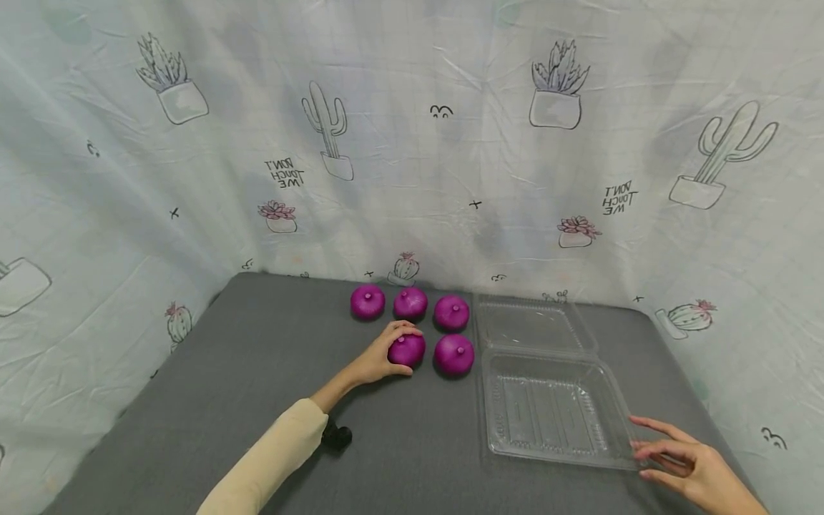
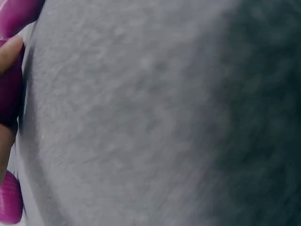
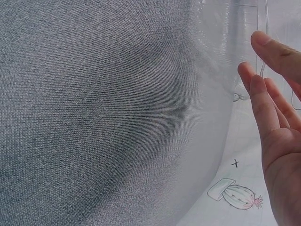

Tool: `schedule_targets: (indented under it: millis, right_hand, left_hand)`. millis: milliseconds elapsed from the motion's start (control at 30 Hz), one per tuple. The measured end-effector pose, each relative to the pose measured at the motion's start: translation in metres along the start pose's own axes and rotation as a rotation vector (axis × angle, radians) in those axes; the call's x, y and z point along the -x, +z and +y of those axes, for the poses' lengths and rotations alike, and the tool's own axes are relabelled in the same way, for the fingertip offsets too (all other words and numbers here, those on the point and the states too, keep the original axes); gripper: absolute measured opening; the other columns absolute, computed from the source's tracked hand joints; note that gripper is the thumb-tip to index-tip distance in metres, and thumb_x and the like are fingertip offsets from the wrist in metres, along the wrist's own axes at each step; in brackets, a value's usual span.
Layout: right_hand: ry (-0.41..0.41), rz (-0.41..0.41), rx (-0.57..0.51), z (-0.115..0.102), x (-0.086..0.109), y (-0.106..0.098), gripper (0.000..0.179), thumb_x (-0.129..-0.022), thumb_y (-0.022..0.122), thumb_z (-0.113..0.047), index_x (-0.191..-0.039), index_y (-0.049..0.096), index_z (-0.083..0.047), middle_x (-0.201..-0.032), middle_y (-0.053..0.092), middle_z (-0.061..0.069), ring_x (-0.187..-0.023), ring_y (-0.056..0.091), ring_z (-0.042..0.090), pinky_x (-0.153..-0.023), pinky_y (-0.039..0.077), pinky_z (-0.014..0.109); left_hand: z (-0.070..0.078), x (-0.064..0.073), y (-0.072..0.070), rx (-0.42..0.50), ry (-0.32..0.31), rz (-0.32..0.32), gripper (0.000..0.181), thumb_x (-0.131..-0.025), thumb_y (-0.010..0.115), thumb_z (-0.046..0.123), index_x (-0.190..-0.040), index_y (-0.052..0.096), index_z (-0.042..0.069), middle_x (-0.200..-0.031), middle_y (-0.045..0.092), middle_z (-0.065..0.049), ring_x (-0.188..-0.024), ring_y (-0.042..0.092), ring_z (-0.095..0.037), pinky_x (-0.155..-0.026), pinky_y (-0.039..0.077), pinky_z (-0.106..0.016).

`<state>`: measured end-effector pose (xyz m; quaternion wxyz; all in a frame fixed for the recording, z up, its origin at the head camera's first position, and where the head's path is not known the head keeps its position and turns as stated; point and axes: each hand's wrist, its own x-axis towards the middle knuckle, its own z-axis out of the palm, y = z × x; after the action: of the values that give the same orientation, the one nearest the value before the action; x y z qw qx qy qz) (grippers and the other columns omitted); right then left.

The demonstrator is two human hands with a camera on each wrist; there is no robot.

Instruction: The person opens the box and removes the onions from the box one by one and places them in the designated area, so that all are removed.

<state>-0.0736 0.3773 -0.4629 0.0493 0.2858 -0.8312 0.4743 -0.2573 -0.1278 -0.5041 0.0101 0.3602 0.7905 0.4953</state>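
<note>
In the head view my left hand [image 1: 381, 357] grips a purple onion [image 1: 408, 351], thumb on the near side and fingers over the far side. Another onion [image 1: 453, 355] sits just right of it, and a row of three more stands behind, with one onion [image 1: 368, 302] at its left end. The left wrist view catches only fingertips [image 2: 8, 54] against purple skin at its left edge. My right hand [image 1: 685, 461] has its fingers extended at the right edge of a clear plastic clamshell box [image 1: 547, 415], whose lid lies folded back.
The grey table [image 1: 257, 357] is backed by a hanging white sheet [image 1: 399, 143] printed with cacti. A small black object [image 1: 337, 435] shows by the left sleeve. The box's clear lid [image 1: 534, 325] lies flat behind its base, right of the onions.
</note>
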Motion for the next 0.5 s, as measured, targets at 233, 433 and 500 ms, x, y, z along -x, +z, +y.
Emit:
schedule_targets:
  millis: [233,433,500]
  right_hand:
    - [0.014,0.002,0.013,-0.002,-0.001,0.003,0.034,-0.066,0.074,0.019,-0.094,0.07,0.001,-0.136,0.047,-0.017,-0.098,0.063,-0.001,-0.069,0.055,0.022]
    - [0.029,-0.02,-0.075,-0.001,-0.002,0.0,0.032,-0.069,0.07,0.021,-0.097,0.068,0.005,-0.137,0.046,-0.019,-0.1,0.063,0.0,-0.068,0.056,0.025]
    - [0.031,-0.026,-0.092,0.001,-0.002,-0.001,0.032,-0.07,0.069,0.022,-0.097,0.068,0.006,-0.138,0.045,-0.019,-0.1,0.062,0.0,-0.068,0.056,0.026]
  left_hand:
    - [0.001,0.007,-0.001,-0.116,0.014,0.002,0.066,-0.076,0.08,0.01,-0.136,0.051,0.008,-0.144,0.03,-0.024,-0.132,0.032,-0.033,-0.095,0.042,-0.053]
    - [-0.001,0.009,-0.007,-0.14,-0.004,0.009,0.063,-0.08,0.077,0.005,-0.137,0.052,0.01,-0.144,0.036,-0.022,-0.131,0.037,-0.032,-0.098,0.042,-0.051]
    - [-0.001,0.009,-0.01,-0.146,-0.027,0.007,0.065,-0.079,0.078,0.005,-0.138,0.052,0.012,-0.145,0.035,-0.02,-0.133,0.035,-0.032,-0.098,0.041,-0.052]
